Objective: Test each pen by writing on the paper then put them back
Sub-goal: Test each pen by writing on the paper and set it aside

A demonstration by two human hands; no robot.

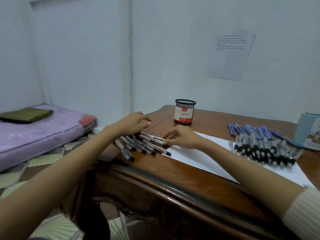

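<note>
**Both hands on the clear pen pile, left part of tabletop**

The left hand [133, 124] is over the far ends of the clear pens [138, 147]. Its fingers are curved downward and its heel touches the pile. The frame is blurred, so I cannot tell whether it grips any pen or only rests there.

The right hand [180, 137] comes in from the right. Its thumb and fingertips are drawn together on the right edge of the same pile, pinching at a pen there.

The clear pens lie side by side in a loose fan near the tabletop's [173, 172] left edge, their black ends pointing toward the camera. The rightmost ones overlap the left edge of the paper [199, 158].

The paper is a white sheet lying flat and running diagonally to the right under the right forearm. Faint marks show on it, but they are too blurred to read.

A black mesh pen cup [185, 112] with a red-and-white label stands upright just behind the hands, apart from both.

At the right, black-tipped pens [263, 151] lie in a row on the paper's far end. Blue pens [251, 130] lie just behind them, and a light blue box [310, 135] stands at the frame edge.

The right arm has a cream ribbed sleeve [303, 215].

A purple mattress [43, 134] on the floor at the left has a folded green cloth [27, 115] on it. A printed sheet [230, 56] is stuck on the wall.
</note>
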